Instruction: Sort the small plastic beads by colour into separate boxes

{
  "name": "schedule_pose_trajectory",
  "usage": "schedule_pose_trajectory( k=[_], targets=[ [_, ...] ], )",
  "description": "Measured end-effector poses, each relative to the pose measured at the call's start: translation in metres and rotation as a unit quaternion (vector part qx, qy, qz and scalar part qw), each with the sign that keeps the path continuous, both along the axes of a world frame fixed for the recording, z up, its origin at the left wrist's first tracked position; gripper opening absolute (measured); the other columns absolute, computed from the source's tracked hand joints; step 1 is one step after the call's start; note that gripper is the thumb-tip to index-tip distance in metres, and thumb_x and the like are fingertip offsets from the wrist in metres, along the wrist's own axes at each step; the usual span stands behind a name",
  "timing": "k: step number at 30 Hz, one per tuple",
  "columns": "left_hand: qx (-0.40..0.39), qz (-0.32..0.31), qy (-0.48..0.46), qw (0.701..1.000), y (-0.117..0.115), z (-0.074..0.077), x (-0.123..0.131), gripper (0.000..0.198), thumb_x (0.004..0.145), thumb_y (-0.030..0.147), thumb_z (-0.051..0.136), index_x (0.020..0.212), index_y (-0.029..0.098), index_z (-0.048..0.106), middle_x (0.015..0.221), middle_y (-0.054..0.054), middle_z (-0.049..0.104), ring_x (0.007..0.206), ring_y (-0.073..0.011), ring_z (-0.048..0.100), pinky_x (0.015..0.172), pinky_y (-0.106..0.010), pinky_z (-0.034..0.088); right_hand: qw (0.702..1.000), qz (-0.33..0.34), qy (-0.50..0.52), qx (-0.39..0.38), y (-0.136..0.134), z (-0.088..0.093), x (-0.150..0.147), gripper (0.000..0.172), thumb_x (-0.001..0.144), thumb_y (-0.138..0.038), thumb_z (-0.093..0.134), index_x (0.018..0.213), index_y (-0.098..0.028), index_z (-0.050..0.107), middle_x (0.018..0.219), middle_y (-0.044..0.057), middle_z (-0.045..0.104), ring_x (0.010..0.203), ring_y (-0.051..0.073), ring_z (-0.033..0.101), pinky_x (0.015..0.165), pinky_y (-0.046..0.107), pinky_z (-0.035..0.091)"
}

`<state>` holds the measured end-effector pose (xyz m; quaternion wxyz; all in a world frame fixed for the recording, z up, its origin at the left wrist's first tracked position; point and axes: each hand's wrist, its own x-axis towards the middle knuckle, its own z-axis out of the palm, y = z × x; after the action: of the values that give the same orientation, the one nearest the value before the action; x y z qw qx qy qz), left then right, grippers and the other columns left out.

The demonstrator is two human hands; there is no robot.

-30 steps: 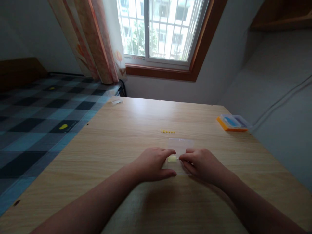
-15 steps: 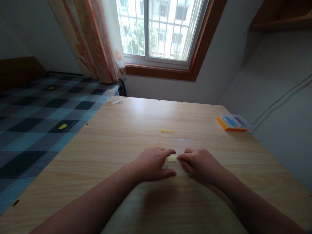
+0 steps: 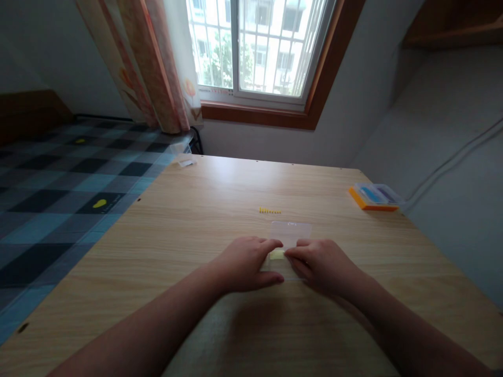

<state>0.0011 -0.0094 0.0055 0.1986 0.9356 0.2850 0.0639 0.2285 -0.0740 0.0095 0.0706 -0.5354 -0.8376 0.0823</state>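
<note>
A small clear plastic box (image 3: pixel 293 272) lies on the wooden table, its see-through lid (image 3: pixel 291 232) folded open on the far side. My left hand (image 3: pixel 247 264) grips the box's left part, with the thumb along the near side and the fingers along the far side. Inside, toward the left, sits a pale yellow strip (image 3: pixel 276 255). The fingertips of my right hand (image 3: pixel 320 260) are pinched together at the strip's right end; whatever is between them is too small to make out. Beyond the lid lies a short row of tiny yellow pieces (image 3: pixel 270 211).
An orange case (image 3: pixel 372 198) with a clear cover rests at the table's right edge. Another open clear plastic box (image 3: pixel 184 157) stands at the far left corner. A bed with a checked cover (image 3: pixel 86 178) adjoins the table's (image 3: pixel 157 230) left side, and a window is behind.
Almost nothing differs. My right fingertips have shifted very slightly left at the pale strip, while my left hand keeps its place on the box.
</note>
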Motion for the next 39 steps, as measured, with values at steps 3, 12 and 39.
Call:
schedule_pose_trajectory(
  k=[3, 12, 39],
  targets=[
    [0.0, 0.0, 0.003, 1.0, 0.0, 0.001, 0.0, 0.062, 0.084, 0.056, 0.071, 0.135, 0.023, 0.06, 0.1, -0.007, 0.074, 0.096, -0.0299, 0.07, 0.084, -0.038, 0.051, 1.0, -0.003, -0.002, 0.002, 0.0, 0.001, 0.0, 0.023, 0.097, -0.022, 0.055, 0.086, -0.024, 0.075, 0.083, 0.0, 0.072, 0.069, 0.013, 0.062, 0.063, 0.028, 0.031],
    [-0.002, 0.001, 0.001, 1.0, 0.0, 0.001, 0.0, 0.062, 0.084, 0.056, 0.072, 0.135, 0.023, 0.059, 0.1, -0.007, 0.074, 0.098, -0.03, 0.07, 0.085, -0.038, 0.051, 1.0, -0.002, 0.007, -0.006, 0.0, 0.003, -0.001, 0.023, 0.096, -0.02, 0.055, 0.089, -0.024, 0.077, 0.084, 0.001, 0.073, 0.07, 0.014, 0.063, 0.064, 0.027, 0.034],
    [0.038, 0.051, 0.049, 0.997, -0.003, 0.014, 0.005, 0.028, 0.088, 0.046, 0.067, 0.08, 0.019, 0.063, 0.087, -0.005, 0.069, 0.077, -0.0228, 0.064, 0.067, -0.032, 0.045, 0.895, -0.062, 0.441, 0.002, 0.035, -0.016, 0.029, 0.033, 0.094, -0.047, 0.062, 0.102, -0.019, 0.078, 0.099, 0.009, 0.079, 0.092, 0.022, 0.072, 0.082, 0.035, 0.056]
  ],
)
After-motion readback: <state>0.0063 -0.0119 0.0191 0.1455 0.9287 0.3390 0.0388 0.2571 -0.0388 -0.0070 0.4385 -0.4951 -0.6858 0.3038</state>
